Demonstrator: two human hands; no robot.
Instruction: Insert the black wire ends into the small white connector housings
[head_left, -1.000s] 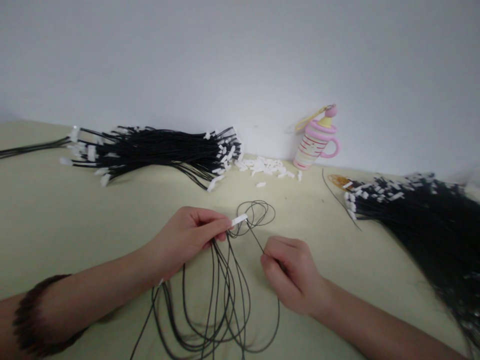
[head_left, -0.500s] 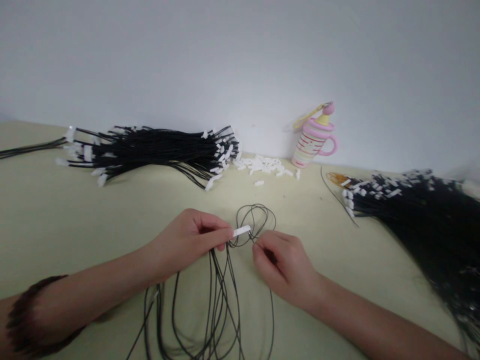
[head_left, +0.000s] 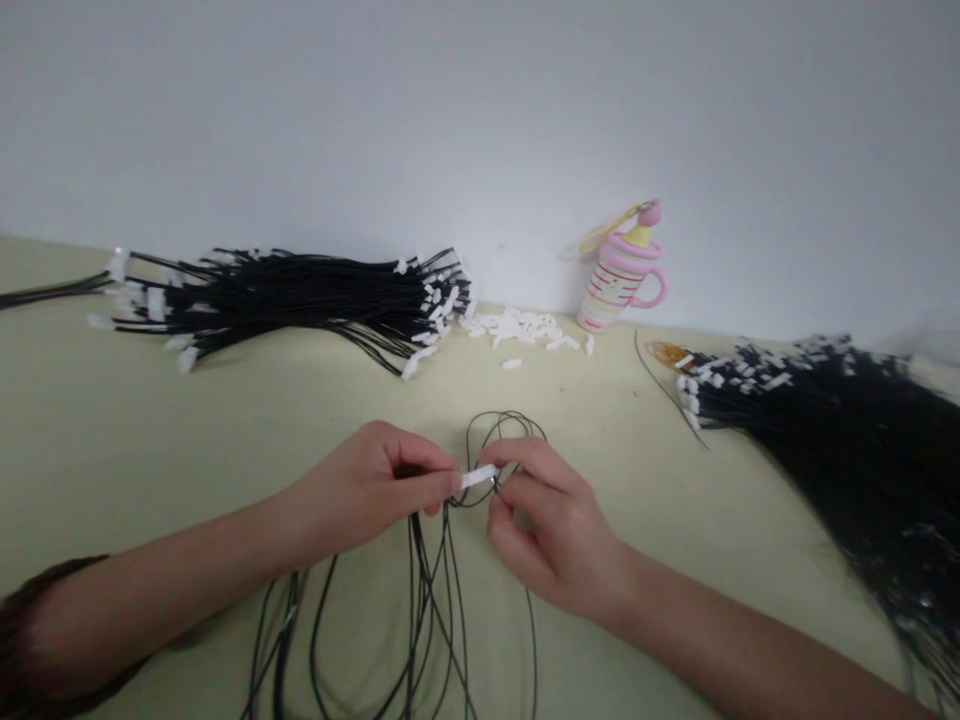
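A small white plastic connector (head_left: 478, 477) is pinched between thumb and forefinger of my left hand (head_left: 390, 485). Black wires (head_left: 420, 610) hang below that hand and loop beyond it. My right hand (head_left: 559, 520) grips the end of a thin black wire between its fingertips, at the connector's right end. Its forefinger is stretched out and touches the connector's tip. Whether the wire's end sits inside the connector, I cannot tell; the fingers partly hide it.
A bundle of black wires with white connectors (head_left: 300, 295) lies at the back left. Beside it are loose white connectors (head_left: 525, 328) and a pink-and-white cup-shaped holder (head_left: 613, 285) against the wall. A larger bundle of black wires (head_left: 847, 430) covers the right side.
My right hand has moved left, closer to the connector, and its forefinger has stretched out onto the connector's tip. The left hand keeps its pinch. The whole view has shifted slightly.
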